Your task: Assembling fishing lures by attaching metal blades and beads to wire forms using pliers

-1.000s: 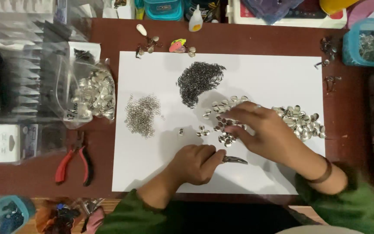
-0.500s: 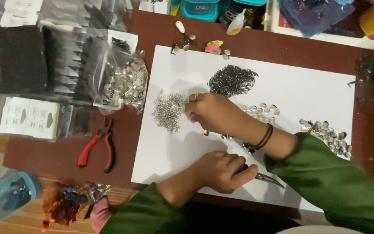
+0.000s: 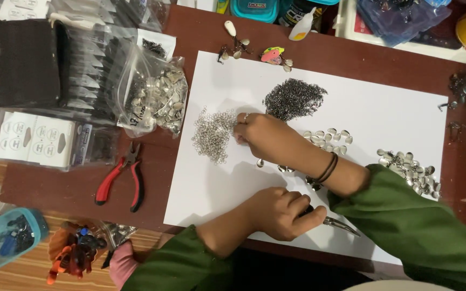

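On a white paper sheet (image 3: 384, 116), my right hand (image 3: 262, 136) reaches left across it. Its fingertips are pinched together at the edge of a pile of small silver rings (image 3: 212, 133); whether a ring sits between them is hidden. A dark bracelet circles that wrist. My left hand (image 3: 282, 213) rests near the sheet's front edge, closed around slim metal pliers (image 3: 342, 225) whose tips stick out to the right. A heap of dark chain bits (image 3: 295, 98) lies just behind my right hand. Silver oval pieces (image 3: 330, 138) and a second cluster (image 3: 412, 170) lie to the right.
Red-handled pliers (image 3: 121, 177) lie on the brown table left of the sheet. A clear bag of silver pieces (image 3: 157, 99), black cases (image 3: 25, 62) and white packets (image 3: 33, 141) crowd the left. Boxes and a glue bottle (image 3: 302, 26) line the back. A teal tub (image 3: 6, 237) sits at lower left.
My right hand has moved left from the silver oval pieces to the ring pile. My left hand has kept hold of the pliers. The view has shifted rightwards across the table.
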